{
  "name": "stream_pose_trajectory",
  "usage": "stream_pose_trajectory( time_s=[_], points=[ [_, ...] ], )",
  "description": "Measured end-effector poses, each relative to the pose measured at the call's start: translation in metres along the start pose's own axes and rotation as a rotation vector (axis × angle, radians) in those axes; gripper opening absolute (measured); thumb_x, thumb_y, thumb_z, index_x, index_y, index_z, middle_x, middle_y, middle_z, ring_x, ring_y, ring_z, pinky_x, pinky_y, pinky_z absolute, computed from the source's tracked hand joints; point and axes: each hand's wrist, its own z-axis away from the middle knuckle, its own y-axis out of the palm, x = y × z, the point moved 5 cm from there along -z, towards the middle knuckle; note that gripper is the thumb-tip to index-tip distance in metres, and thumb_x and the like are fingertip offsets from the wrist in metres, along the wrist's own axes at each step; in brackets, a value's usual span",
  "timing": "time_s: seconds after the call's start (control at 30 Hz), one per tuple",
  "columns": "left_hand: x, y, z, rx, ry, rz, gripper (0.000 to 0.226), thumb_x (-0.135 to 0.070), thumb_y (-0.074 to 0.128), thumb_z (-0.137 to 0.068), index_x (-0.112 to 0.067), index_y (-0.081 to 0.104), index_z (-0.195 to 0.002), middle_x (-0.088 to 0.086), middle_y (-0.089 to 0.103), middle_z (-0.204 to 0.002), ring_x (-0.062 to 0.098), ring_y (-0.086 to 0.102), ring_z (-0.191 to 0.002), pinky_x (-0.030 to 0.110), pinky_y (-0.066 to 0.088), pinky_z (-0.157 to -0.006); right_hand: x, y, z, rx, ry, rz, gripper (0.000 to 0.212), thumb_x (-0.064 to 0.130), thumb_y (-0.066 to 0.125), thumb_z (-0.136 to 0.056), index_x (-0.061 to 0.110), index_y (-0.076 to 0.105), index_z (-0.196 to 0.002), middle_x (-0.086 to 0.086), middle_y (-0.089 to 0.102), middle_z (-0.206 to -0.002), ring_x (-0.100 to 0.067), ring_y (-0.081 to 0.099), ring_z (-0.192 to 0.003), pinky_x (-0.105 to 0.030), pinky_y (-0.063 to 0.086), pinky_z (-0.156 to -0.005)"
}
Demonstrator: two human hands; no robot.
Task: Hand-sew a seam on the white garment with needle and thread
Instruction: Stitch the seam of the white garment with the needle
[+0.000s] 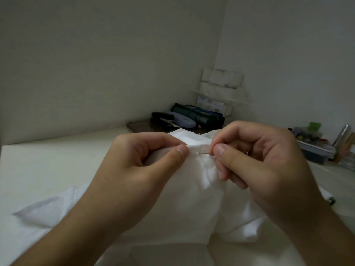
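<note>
Right hand point(269, 160) pinching needle point(203, 153), left hand point(138, 166) gripping white garment point(192, 198), clear box point(315, 148) of blurred coloured bits

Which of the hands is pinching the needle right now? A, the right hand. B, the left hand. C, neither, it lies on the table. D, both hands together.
A: the right hand pinches the needle between thumb and forefinger at the fold of the white garment, while the left hand only grips the cloth beside it.
</note>
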Motion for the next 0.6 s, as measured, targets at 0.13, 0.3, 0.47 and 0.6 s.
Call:
stream_pose_trajectory(
  time_s=[0.13, 0.3, 0.47, 0.6],
  points=[
    [0.0004, 0.0008, 0.0002, 0.005, -0.007, 0.023, 0.014, -0.038, 0.070, -0.086, -0.033, 0.083, -0.085, -0.006, 0.079, -0.078, 0.003, 0.073, -0.071, 0.015, 0.051, -0.061, 0.0004, 0.0008, 0.0005, -0.008, -0.009, 0.034, 0.016, 0.005, 0.064, -0.091, 0.011, 0.073, -0.080, -0.011, 0.064, -0.057, -0.009, 0.053, -0.045, -0.013, 0.040, -0.048],
    [0.0006, 0.0006, 0.0005, 0.002, -0.016, 0.018, 0.014, -0.040, 0.070, -0.085, -0.034, 0.083, -0.086, -0.007, 0.079, -0.078, 0.003, 0.073, -0.071, 0.017, 0.052, -0.061, 0.0015, -0.0002, 0.0008, -0.008, -0.017, 0.027, 0.016, 0.006, 0.063, -0.092, 0.012, 0.073, -0.081, -0.012, 0.066, -0.060, -0.009, 0.052, -0.044, -0.016, 0.040, -0.048],
    [0.0009, 0.0003, 0.0007, -0.006, -0.024, 0.028, 0.014, -0.040, 0.070, -0.085, -0.036, 0.083, -0.086, -0.007, 0.079, -0.078, 0.003, 0.073, -0.070, 0.017, 0.053, -0.061, 0.0032, 0.0007, 0.0005, -0.012, -0.025, 0.007, 0.016, 0.005, 0.063, -0.092, 0.011, 0.073, -0.082, -0.014, 0.067, -0.062, -0.008, 0.052, -0.044, -0.016, 0.040, -0.048],
    [0.0012, 0.0013, 0.0001, -0.010, -0.024, 0.048, 0.014, -0.038, 0.070, -0.085, -0.034, 0.083, -0.084, -0.006, 0.078, -0.074, 0.001, 0.070, -0.067, 0.017, 0.051, -0.059, 0.0023, 0.0007, 0.0013, -0.031, -0.031, 0.070, 0.016, 0.007, 0.065, -0.093, 0.015, 0.074, -0.083, -0.010, 0.069, -0.063, -0.010, 0.051, -0.043, -0.021, 0.040, -0.046]
  ],
)
